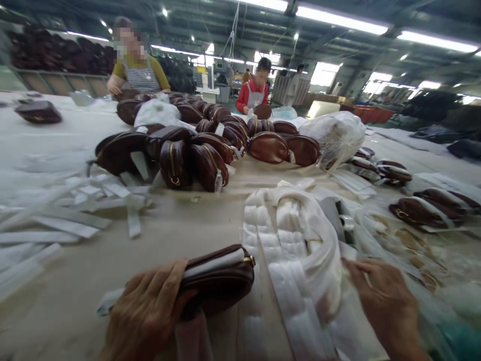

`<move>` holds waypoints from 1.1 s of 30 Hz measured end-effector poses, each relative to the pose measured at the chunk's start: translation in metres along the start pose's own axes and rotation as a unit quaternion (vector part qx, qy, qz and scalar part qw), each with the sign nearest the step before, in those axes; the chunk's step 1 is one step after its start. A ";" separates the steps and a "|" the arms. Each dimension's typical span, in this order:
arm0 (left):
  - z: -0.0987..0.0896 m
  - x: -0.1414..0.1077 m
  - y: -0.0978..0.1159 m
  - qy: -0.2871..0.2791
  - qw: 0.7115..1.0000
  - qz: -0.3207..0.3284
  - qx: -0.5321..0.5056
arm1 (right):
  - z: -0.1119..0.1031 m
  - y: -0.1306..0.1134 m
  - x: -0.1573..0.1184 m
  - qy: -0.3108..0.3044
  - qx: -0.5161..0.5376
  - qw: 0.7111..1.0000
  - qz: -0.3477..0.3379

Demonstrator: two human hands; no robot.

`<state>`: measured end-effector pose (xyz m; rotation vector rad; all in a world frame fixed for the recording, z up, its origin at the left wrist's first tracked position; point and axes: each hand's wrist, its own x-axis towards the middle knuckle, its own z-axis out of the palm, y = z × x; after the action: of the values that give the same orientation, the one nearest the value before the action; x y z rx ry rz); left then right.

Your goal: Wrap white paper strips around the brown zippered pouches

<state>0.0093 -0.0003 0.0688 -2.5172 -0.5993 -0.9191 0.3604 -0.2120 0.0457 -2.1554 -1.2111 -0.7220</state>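
Left hand (148, 303) has its fingers wrapped round a rounded dark-brown leather pouch (225, 293), left of the heaped soft white strips (295, 265), probably to keep it steady. Right hand (389, 298)'s by the strips' right edge, can't tell if gripping.

Long tube lights (341, 20) (glaring white) run beneath a dark beamed ceiling (180, 22), bright windows (325, 73) beyond

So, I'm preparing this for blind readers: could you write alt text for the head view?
A left hand holds a brown bag with a white strip along its top over a worktable; the right hand is beside looped white material. Beyond are more bags and two people in aprons.
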 end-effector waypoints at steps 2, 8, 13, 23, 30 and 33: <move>0.000 -0.001 0.000 -0.008 1.000 -0.001 0.001 | 0.028 -0.050 0.018 -0.046 0.094 0.993 -0.061; 0.000 -0.006 0.000 -0.004 1.000 -0.018 -0.024 | 0.130 -0.145 0.033 -0.256 0.071 0.961 -0.082; 0.000 -0.009 0.000 -0.013 0.999 -0.025 -0.035 | 0.162 -0.147 0.027 -0.275 0.100 0.956 -0.027; -0.002 -0.003 0.002 0.007 0.999 -0.034 -0.042 | 0.146 -0.136 0.043 -0.253 0.307 0.904 0.156; -0.002 -0.007 0.001 0.006 0.998 -0.043 -0.038 | 0.145 -0.141 0.043 -0.297 0.494 0.753 0.317; -0.003 -0.007 0.000 0.000 0.998 -0.046 -0.042 | 0.138 -0.144 0.042 -0.334 0.542 0.688 0.348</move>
<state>0.0032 -0.0030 0.0665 -2.5835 -0.6948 -0.9963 0.2783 -0.0294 0.0076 -1.5214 -0.6341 0.9987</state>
